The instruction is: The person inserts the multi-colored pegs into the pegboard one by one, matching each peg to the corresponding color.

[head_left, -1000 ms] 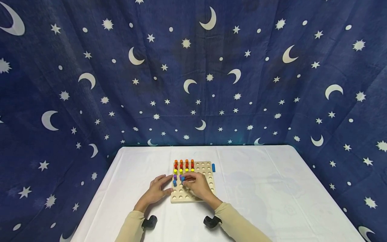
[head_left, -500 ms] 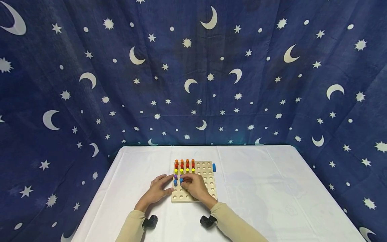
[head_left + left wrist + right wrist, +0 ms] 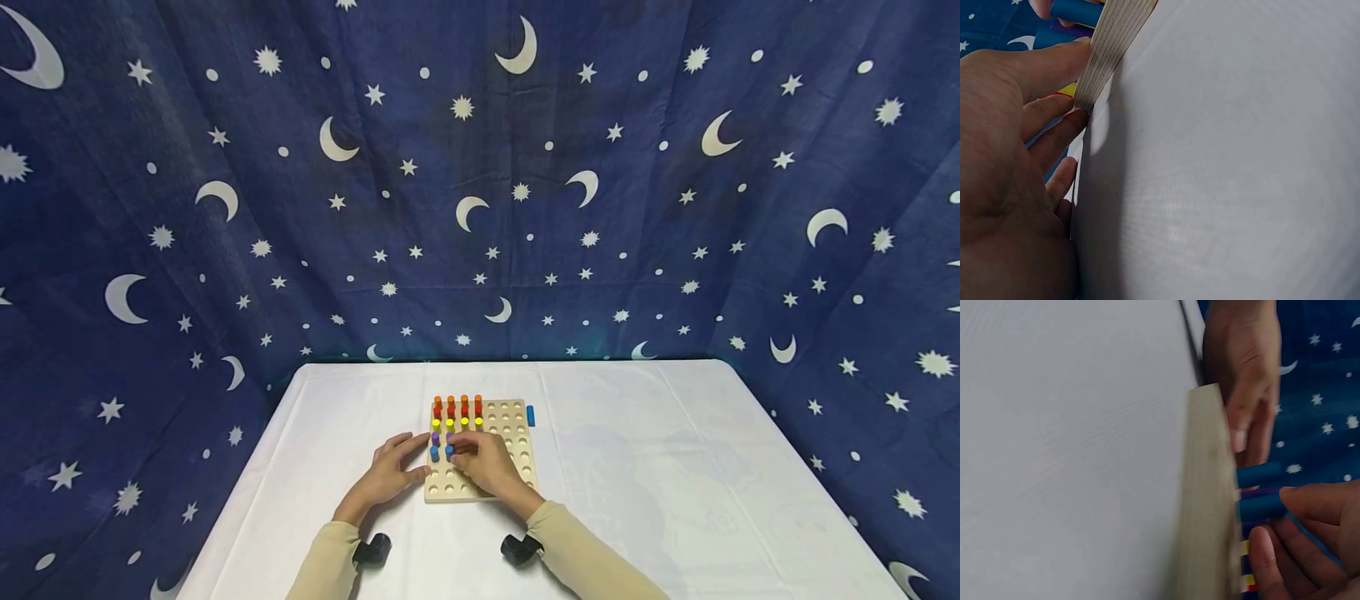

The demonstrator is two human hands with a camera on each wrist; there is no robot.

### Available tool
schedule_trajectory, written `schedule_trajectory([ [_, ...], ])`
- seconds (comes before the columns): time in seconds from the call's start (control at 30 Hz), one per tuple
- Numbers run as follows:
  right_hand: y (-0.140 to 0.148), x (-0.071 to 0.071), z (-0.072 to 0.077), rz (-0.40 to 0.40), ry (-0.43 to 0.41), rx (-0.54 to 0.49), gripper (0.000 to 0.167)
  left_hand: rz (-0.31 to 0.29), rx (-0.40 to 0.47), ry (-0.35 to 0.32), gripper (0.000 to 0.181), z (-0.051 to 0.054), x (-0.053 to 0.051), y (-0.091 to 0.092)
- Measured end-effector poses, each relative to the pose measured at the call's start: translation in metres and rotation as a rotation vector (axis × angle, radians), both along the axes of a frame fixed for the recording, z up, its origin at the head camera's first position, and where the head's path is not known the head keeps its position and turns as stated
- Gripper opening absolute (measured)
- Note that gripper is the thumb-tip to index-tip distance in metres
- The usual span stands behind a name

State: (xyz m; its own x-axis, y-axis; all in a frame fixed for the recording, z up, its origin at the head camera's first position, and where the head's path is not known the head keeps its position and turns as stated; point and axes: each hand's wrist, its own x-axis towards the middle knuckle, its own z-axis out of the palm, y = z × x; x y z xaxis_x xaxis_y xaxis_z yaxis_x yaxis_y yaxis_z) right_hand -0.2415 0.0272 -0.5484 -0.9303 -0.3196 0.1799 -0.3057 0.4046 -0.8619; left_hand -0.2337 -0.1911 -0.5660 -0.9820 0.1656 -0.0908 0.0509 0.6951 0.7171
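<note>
A wooden pegboard lies on the table. Coloured pegs stand in its left part: orange, red, yellow and purple rows, with a blue peg in front at the left. My right hand pinches a second blue peg beside it, upright at the board's surface; the hand hides some holes and possibly other pegs. My left hand rests at the board's left edge, its thumb and fingers fairly straight and touching the edge. In the left wrist view, the board's side shows past the thumb.
Another blue peg lies loose on the white tablecloth, just off the board's right edge. Rows of holes run along the board's right side. Behind the table hangs a dark blue curtain with moons and stars.
My right hand has moved slightly left, and the blue peg it pinches has gone from tilted above the board to upright and lower, beside the first. The left hand stays in place.
</note>
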Motion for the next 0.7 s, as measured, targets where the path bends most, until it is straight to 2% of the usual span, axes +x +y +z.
schedule_trajectory([
  [0.1, 0.002, 0.002, 0.011, 0.028, -0.005, -0.020, 0.025, 0.010, -0.016, -0.008, 0.062, 0.000, 0.000, 0.000],
  [0.2, 0.006, 0.005, 0.026, 0.042, 0.029, -0.021, 0.024, 0.016, -0.019, -0.010, 0.062, 0.000, -0.001, 0.000],
  [0.4, 0.020, 0.011, 0.052, 0.013, 0.066, -0.025, 0.022, 0.011, -0.007, -0.012, 0.063, 0.001, 0.000, 0.002],
  [0.7, 0.048, 0.009, 0.069, -0.050, 0.102, -0.061, 0.024, 0.019, -0.002, -0.021, 0.062, 0.002, 0.002, 0.003],
])
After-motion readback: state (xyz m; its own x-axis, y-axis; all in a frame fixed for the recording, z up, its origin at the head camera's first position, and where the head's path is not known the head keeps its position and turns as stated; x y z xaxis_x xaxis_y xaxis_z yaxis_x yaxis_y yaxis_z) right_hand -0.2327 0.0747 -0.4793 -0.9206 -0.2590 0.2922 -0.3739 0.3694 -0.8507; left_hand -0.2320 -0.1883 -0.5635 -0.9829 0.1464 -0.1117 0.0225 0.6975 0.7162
